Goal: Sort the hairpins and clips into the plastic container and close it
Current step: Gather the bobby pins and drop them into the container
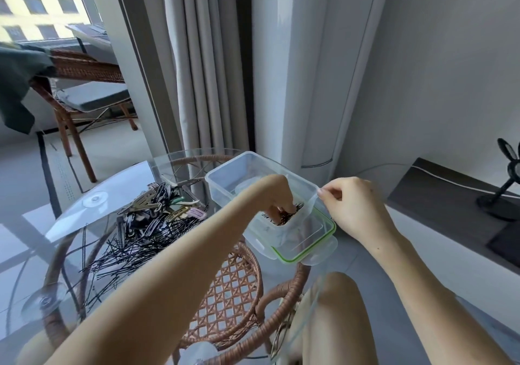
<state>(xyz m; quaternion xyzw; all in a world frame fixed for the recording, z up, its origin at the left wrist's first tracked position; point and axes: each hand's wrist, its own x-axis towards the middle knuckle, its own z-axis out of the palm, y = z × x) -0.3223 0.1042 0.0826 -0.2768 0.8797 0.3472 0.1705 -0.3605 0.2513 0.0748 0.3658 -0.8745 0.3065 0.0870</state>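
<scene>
Hairpins (121, 252) lie in a loose black pile on the left of the glass table (84, 196), with the clips (157, 207) heaped just beyond them. We see the plastic container (233, 173) at the table's far right, tilted, its near end over the green-sealed lid (309, 248). Our left grip (278, 198) reaches inside it, fingers curled around a bunch of hairpins. Our right grip (351, 204) pinches the container's near right rim.

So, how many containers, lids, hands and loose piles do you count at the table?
container: 1
lid: 1
hands: 2 (left hand, right hand)
loose piles: 2 (clips, hairpins)
Total: 6
</scene>
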